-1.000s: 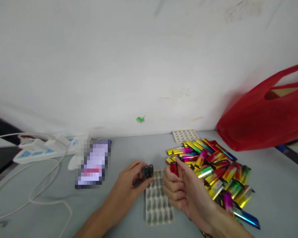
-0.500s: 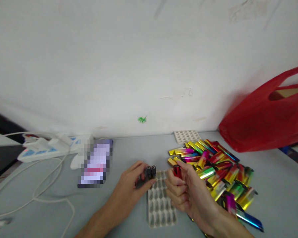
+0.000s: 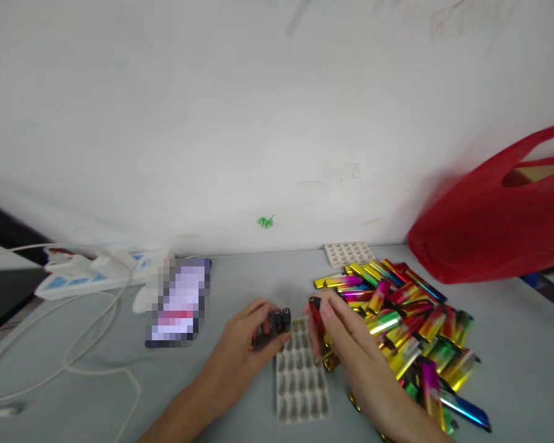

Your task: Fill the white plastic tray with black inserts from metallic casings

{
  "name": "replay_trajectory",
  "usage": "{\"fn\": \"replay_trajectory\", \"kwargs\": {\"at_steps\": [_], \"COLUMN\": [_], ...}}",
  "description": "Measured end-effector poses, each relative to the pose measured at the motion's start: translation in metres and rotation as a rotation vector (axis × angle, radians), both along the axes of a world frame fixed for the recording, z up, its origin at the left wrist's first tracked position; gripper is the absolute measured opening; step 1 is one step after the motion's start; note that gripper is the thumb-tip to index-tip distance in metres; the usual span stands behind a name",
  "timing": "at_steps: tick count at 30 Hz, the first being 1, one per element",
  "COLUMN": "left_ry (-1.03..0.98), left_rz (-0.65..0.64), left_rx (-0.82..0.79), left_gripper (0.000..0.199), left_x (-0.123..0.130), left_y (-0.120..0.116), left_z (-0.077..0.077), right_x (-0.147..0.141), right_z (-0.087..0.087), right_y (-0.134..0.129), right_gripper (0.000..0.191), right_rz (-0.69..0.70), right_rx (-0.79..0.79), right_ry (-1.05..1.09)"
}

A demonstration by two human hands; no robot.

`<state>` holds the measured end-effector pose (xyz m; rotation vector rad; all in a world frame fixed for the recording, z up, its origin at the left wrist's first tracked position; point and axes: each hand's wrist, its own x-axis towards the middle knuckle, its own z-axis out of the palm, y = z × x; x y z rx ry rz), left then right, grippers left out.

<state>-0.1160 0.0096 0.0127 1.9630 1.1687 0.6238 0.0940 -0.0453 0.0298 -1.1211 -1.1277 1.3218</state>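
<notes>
A pale tray with rows of oval slots lies between my hands on the grey table. My left hand is closed round two upright black-topped lighters at the tray's far left corner. Over the tray's right side, my right hand pinches a red lighter with a black top, held upright. The lower parts of the held lighters are partly hidden by my fingers. To the right spreads a pile of shiny metallic lighters in gold, red, green, purple and blue.
A second pale tray lies by the wall behind the pile. A red bag stands at the right. On the left are a phone, a white power strip and loose white cables.
My right hand has turned and shifted slightly left, bringing the red lighter upright nearer the two black-topped ones. Its fingers have uncurled somewhat. My left hand has hardly moved.
</notes>
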Motion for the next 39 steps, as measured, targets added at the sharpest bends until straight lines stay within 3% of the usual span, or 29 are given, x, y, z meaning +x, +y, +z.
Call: {"fn": "replay_trajectory", "kwargs": {"at_steps": [4,9,18,24,28,34,39], "left_ry": [-0.004,-0.003,-0.020,-0.048,-0.025,0.011,0.021], "left_rz": [0.004,-0.007,-0.033,-0.047,-0.032,-0.037,-0.030], "left_rx": [-0.007,-0.016,-0.004,-0.012,-0.034,-0.043,-0.046], "left_gripper": [0.021,0.017,0.015,0.011,0.010,0.015,0.016], "left_x": [0.000,-0.001,-0.001,-0.002,-0.001,-0.002,-0.002], "left_y": [-0.001,0.000,0.000,0.000,0.001,0.000,0.000], "left_z": [-0.001,-0.001,-0.003,-0.003,-0.002,0.000,0.002], "right_x": [0.003,0.003,0.003,0.004,0.010,0.026,0.031], "right_z": [-0.002,-0.004,-0.009,-0.001,0.000,-0.012,-0.017], "right_y": [-0.004,-0.003,-0.002,-0.006,-0.004,0.010,0.011], "right_gripper": [0.021,0.011,0.018,0.032,0.040,0.013,0.010], "right_rz": [-0.043,-0.035,0.001,0.066,-0.060,-0.400,-0.392], "right_rx": [0.162,0.244,0.346,0.428,0.442,0.349,0.369], "right_ry": [-0.208,-0.355,-0.672,-0.864,-0.970,-1.483,-1.567]}}
